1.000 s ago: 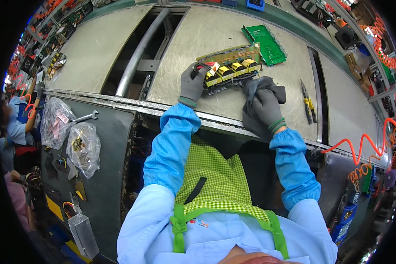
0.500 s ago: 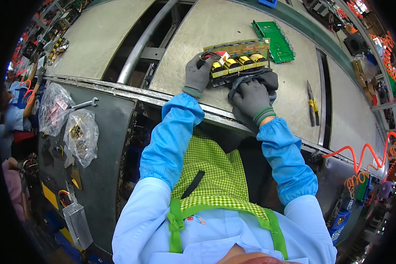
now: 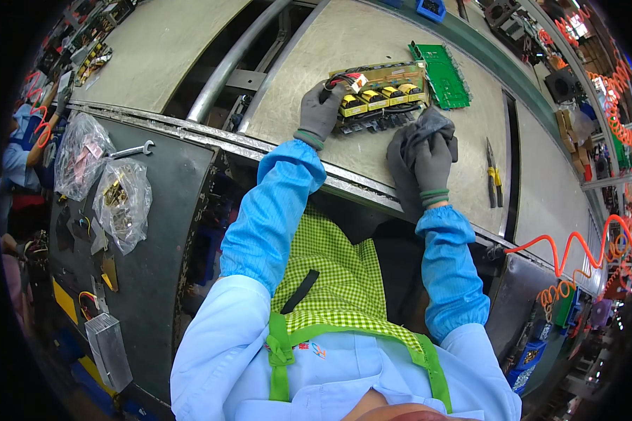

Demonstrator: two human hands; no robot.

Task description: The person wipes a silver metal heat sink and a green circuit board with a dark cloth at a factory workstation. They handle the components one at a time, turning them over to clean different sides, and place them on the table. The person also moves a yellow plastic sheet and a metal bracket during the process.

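Note:
A tan circuit board (image 3: 390, 73) with a row of yellow transformers, black parts and red, black and white wires rests on the metal bench. My left hand (image 3: 319, 114) wears a grey glove and is closed on the board's left end by the wires; its fingertips are partly hidden. Bunched in my gloved right hand (image 3: 432, 163) is a dark grey cloth (image 3: 435, 121), just right of the board's near edge, with a fold hanging toward the bench edge. Behind and to the right lies a green circuit board (image 3: 445, 78).
Long-nose pliers (image 3: 495, 177) with yellow-black handles lie at right. The dark side table (image 3: 158, 210) on the left carries a wrench (image 3: 132, 150), plastic bags of parts (image 3: 123, 203) and a finned metal block (image 3: 108, 351). An orange coiled hose (image 3: 556, 245) hangs at right. A co-worker's arm shows far left.
My right hand with the cloth has moved right and nearer to me, off the board's black parts, uncovering them. My left hand still grips the board's left end.

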